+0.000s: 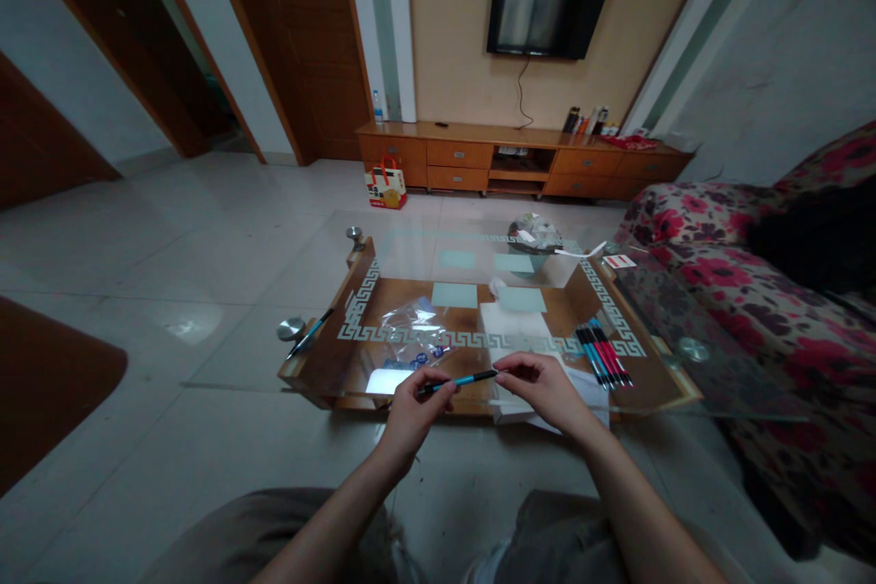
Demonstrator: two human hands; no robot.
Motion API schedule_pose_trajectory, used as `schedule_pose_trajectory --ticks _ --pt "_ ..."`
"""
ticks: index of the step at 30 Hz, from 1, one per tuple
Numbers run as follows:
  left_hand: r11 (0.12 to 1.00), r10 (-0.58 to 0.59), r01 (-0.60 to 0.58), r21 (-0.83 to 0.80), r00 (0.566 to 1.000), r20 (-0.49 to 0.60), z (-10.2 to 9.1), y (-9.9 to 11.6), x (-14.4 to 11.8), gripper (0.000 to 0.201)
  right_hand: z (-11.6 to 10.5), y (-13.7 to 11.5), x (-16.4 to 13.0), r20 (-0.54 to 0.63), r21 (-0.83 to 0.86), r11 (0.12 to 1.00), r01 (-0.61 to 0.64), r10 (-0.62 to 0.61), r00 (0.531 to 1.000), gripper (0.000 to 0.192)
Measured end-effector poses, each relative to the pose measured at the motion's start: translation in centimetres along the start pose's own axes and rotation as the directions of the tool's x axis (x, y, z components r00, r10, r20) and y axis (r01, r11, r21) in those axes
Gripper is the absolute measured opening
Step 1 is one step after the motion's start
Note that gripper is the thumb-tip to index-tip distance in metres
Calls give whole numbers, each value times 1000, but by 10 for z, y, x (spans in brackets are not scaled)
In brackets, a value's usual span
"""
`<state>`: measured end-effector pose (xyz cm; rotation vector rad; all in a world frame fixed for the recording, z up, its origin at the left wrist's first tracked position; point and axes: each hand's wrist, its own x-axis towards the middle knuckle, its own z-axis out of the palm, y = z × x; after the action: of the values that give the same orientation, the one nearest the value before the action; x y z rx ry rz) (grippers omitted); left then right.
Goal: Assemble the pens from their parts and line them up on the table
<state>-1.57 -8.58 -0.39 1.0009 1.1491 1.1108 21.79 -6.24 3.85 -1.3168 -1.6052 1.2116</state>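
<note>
A blue and black pen (pixel 466 380) is held level above the near edge of the glass table (pixel 465 242). My left hand (pixel 419 401) is closed around its left part. At the pen's black right end, the fingertips of my right hand (pixel 540 386) are pinched together on it. Several blue and red pens (pixel 602 354) lie in a row to the right of my right hand. Another blue pen (pixel 310 334) rests alone at the table's left side. A clear plastic bag (pixel 414 333) lies just beyond my left hand.
A white box (pixel 513 328) and white paper (pixel 589 392) are near my right hand. Toward the far side sits a bowl with a plastic bag (pixel 535 231). A flowered sofa (pixel 725 228) stands at right, a TV cabinet (pixel 458 153) beyond the table.
</note>
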Motion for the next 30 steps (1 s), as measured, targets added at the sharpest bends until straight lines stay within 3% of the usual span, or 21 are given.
schedule_pose_trajectory --ticks 6,20,30 --pt "1000 -1 1 6 1000 0 2 3 -1 32 0 3 1 11 23 1000 -14 13 1000 34" --pt "1000 8 -8 14 1000 3 0 1 -1 32 -3 2 -1 54 -92 995 -25 30 998 31" --pt "997 11 -13 70 999 40 0 -3 -1 31 0 10 -4 84 -130 987 -91 103 991 60"
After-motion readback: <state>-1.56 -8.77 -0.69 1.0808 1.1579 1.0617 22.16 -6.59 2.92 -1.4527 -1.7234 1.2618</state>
